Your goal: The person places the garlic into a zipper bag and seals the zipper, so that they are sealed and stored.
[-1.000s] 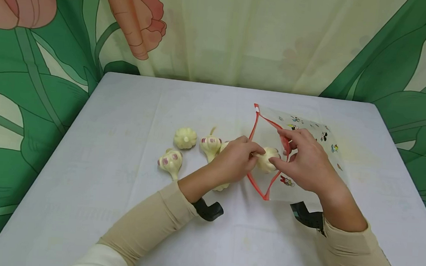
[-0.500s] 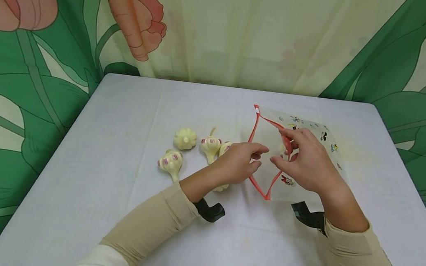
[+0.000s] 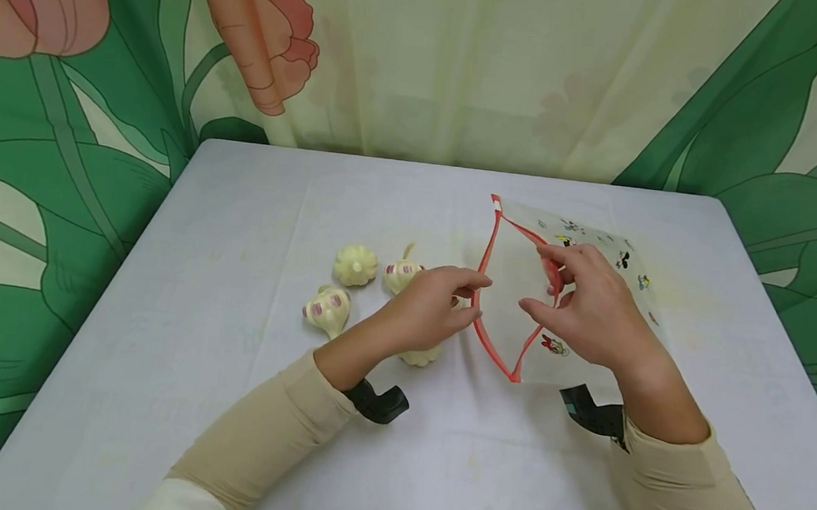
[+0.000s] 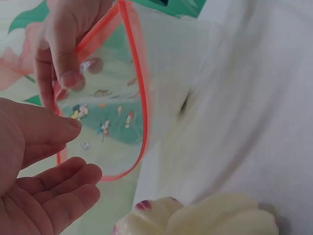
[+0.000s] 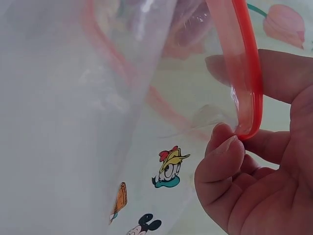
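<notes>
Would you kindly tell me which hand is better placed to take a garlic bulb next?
Probably the left hand: it holds nothing and is nearer the loose garlic, while the right hand grips the bag.

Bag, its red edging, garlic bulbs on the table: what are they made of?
Bag: thin, glossy clear plastic film, it seems; see-through, with streaky highlights.
Red edging: likely smooth, shiny plastic; it has a bright sheen.
Garlic bulbs: pale, smooth, satin-looking, some with purple patches; natural skin or moulded plastic, I can't tell.
</notes>
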